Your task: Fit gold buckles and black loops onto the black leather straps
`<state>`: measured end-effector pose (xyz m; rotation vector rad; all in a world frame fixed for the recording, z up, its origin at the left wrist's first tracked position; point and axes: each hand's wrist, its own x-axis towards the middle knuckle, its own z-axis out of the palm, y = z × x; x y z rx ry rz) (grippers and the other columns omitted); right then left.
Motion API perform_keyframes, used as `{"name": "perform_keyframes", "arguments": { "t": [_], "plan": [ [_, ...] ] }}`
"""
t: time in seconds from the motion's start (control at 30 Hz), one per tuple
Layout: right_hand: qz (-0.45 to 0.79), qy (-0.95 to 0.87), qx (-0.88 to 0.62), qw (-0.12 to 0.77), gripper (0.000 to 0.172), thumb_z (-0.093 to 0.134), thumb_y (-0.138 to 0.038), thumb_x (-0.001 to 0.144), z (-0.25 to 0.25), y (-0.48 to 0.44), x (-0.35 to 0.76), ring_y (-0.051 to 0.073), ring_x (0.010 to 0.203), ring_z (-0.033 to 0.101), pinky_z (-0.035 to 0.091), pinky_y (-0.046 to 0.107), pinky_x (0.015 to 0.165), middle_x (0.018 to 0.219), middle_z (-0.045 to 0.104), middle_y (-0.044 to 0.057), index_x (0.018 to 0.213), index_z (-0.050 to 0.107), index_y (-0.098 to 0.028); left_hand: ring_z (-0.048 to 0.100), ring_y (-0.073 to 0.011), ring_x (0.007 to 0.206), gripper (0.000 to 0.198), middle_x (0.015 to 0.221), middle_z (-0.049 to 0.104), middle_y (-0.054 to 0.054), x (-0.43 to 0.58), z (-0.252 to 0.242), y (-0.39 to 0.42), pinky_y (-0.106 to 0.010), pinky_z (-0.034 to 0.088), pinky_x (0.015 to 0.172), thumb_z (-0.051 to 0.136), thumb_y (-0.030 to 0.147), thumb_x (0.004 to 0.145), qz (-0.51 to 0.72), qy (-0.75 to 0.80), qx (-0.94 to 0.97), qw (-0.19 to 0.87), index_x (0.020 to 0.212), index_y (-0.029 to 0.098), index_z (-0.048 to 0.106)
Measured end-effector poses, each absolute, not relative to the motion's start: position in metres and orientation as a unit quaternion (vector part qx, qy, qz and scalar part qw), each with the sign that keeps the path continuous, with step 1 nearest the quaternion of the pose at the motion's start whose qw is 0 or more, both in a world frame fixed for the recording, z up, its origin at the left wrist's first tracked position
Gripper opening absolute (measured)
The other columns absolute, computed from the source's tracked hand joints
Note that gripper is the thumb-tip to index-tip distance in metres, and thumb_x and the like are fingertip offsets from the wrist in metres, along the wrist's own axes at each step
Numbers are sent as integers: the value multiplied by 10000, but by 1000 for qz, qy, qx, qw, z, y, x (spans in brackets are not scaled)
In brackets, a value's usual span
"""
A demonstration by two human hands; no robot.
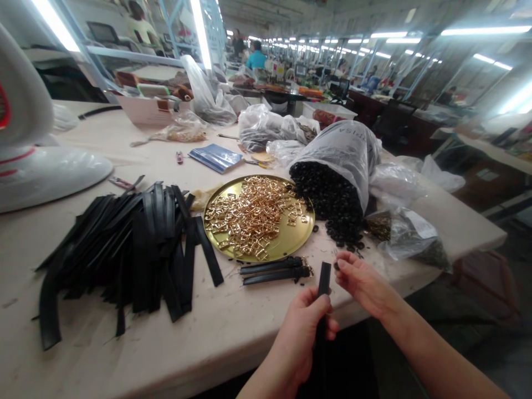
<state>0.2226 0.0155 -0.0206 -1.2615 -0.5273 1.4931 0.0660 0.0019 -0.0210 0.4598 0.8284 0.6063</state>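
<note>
My left hand (310, 318) is closed around a black strap (325, 277), whose flat end sticks up past the thumb. Just to its right, my right hand (361, 280) pinches a small black ring-like piece (337, 266) between thumb and fingertips. Beyond both hands lie finished-looking black straps with gold buckles (276, 270). A round gold tray (297, 235) behind them carries a heap of gold buckles (253, 210). Small black pieces (328, 191) spill from a white plastic bag (343, 149) at the tray's right. A big pile of black straps (137, 238) covers the table's left side.
A white machine (37, 160) stands at the far left. Toward the back lie a blue packet (216, 157), yellow-handled cutters (256, 163) and several plastic bags (266, 127). Another bag of metal parts (411, 238) sits near the table's right edge. People sit at work in the background.
</note>
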Motion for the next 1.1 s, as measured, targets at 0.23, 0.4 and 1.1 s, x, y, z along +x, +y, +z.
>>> {"name": "perform_keyframes", "arguments": {
  "t": [0.23,0.4,1.1],
  "plan": [
    [643,-186,-526,525,166,692,-274,689,-28,16,221,64,591,552,465,176,590,671,588,-48,749,554,-204,441,-35,369,148,601,519,43,66,-26,9,-151,302,367,571,210,679,280,375,200,861,799,152,504],
    [611,-181,-551,538,177,712,-279,660,-31,20,216,82,601,549,455,173,548,662,587,-33,721,574,-188,448,-36,376,178,601,511,50,65,-28,14,-153,320,380,577,242,681,268,389,206,857,821,157,508],
    [379,-565,-609,408,177,623,-332,718,-22,8,212,195,773,592,468,305,703,795,661,33,833,674,-207,470,-112,510,230,543,511,23,30,-33,26,-207,297,473,418,296,790,200,465,657,558,681,174,581]
  ]
}}
